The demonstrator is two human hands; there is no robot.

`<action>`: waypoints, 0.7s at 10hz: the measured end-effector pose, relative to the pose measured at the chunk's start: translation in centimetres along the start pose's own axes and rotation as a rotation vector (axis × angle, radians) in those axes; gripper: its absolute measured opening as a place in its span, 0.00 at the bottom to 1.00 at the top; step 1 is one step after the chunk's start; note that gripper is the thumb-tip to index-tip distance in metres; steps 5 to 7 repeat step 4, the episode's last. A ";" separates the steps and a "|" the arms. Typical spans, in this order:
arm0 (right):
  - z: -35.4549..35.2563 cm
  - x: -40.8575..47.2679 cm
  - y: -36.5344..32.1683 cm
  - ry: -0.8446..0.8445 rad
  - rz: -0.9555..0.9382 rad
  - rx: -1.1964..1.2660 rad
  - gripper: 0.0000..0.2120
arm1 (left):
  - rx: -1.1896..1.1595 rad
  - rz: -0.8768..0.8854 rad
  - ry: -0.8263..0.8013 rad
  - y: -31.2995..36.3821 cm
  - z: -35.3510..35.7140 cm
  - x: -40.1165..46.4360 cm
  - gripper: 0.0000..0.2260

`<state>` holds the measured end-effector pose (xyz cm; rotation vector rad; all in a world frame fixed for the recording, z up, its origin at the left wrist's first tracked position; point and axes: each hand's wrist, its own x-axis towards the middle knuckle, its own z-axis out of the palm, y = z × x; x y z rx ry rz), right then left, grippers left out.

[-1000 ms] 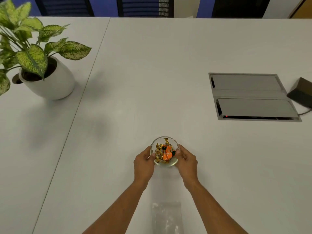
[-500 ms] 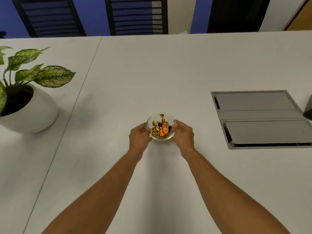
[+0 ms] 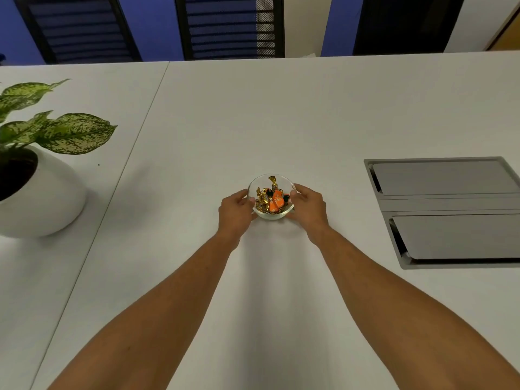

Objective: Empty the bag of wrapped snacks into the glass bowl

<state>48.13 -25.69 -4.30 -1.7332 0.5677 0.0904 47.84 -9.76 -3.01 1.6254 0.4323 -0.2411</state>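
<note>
A small glass bowl (image 3: 281,182) stands on the white table, in the middle of the head view. It holds several wrapped snacks (image 3: 270,197) in gold and orange wrappers. My left hand (image 3: 235,211) grips the bowl's left side and my right hand (image 3: 309,208) grips its right side. Both arms stretch forward from the bottom of the frame. The clear bag is out of view.
A potted plant (image 3: 33,175) in a white pot stands at the left. A grey cable hatch (image 3: 447,209) is set into the table (image 3: 253,116) at the right. Dark chairs stand behind the far edge.
Both hands have pushed the bowl farther away across the table. The camera has tilted up, so the clear bag near the front edge has left the frame.
</note>
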 end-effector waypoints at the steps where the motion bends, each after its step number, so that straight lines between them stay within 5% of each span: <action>1: -0.4 -1.2 -0.9 -0.036 0.006 -0.102 0.26 | 0.093 -0.009 0.034 0.1 -0.5 -0.4 0.27; 4: -2.9 -8.5 1.0 0.061 -0.240 -0.595 0.29 | 0.502 0.185 0.153 -0.5 -1.9 -7.5 0.27; 7: -2.9 -8.5 1.0 0.061 -0.240 -0.595 0.29 | 0.502 0.185 0.153 -0.5 -1.9 -7.5 0.27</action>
